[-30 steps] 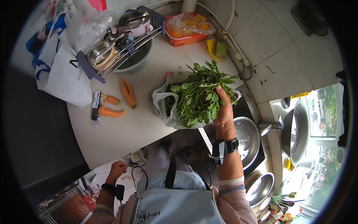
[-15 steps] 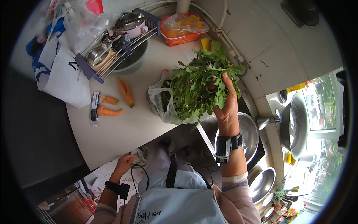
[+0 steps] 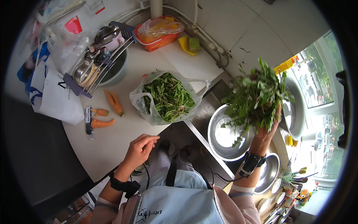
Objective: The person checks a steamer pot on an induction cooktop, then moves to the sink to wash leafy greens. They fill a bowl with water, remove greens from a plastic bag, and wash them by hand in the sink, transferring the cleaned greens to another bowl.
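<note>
A big bunch of leafy greens (image 3: 257,97) hangs from my right hand (image 3: 266,130), whose fingers are wrapped around it partly behind the leaves. The bunch is in the air, above and beside a shiny metal basin (image 3: 223,147) standing in the sink. More leafy greens (image 3: 169,97) fill a clear plastic bag (image 3: 143,112) that lies spread on the pale counter. Near the counter's front edge hovers my left hand (image 3: 140,151), its fingers loosely curled together with nothing visible in them. It touches neither the bag nor the greens.
Left on the counter (image 3: 93,149) lie several carrots (image 3: 114,102) and a black-handled tool in packaging (image 3: 88,123). Behind them stand a dish rack (image 3: 102,67), a white bag (image 3: 56,95) and a red basket (image 3: 158,42). At right are another metal basin (image 3: 268,173) and a window.
My right hand has carried a bunch of greens right, out of the bag toward the sink. My left hand has risen to the counter's front edge. The view has shifted somewhat.
</note>
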{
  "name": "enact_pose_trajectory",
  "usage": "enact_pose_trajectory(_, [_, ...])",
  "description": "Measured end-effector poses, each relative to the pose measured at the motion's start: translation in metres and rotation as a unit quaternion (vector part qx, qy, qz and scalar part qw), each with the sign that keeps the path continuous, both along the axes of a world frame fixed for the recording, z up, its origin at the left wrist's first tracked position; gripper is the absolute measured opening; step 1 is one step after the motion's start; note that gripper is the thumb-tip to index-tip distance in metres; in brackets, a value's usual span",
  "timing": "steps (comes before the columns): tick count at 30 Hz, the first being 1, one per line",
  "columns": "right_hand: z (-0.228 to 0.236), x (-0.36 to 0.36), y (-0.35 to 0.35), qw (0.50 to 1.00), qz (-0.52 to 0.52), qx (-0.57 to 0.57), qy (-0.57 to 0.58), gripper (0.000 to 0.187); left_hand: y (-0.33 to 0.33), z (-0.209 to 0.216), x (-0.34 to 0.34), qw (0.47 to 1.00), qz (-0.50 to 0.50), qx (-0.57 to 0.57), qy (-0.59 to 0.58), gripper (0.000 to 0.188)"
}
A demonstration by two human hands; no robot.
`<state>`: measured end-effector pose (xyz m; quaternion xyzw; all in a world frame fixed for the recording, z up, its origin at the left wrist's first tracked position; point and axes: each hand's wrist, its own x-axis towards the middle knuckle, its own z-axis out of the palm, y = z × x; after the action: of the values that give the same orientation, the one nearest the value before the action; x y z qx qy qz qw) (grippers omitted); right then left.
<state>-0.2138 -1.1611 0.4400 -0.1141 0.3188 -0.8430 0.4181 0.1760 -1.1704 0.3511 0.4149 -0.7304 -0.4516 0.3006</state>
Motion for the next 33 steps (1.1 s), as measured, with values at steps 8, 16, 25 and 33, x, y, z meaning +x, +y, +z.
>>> enact_pose_trajectory(8, [-0.138, -0.069, 0.08, 0.857, 0.075, 0.33, 0.389, 0.04, -0.072, 0.056, -0.04, 0.954, 0.072, -0.288, -0.036, 0.04])
enact_pose_trajectory(16, [-0.125, -0.022, 0.07, 0.771, 0.226, 0.363, 0.472, 0.052, -0.092, 0.038, -0.021, 0.94, 0.075, -0.258, -0.212, 0.043])
enact_pose_trajectory(25, [-0.059, 0.127, -0.059, 0.717, 0.388, 0.099, 0.57, 0.047, -0.078, 0.031, -0.005, 0.966, 0.073, -0.216, -0.122, 0.024])
enact_pose_trajectory(33, [-0.115, 0.158, -0.116, 0.432, 0.267, 0.165, 0.846, 0.131, -0.072, 0.031, 0.007, 0.974, 0.094, -0.189, -0.082, 0.027])
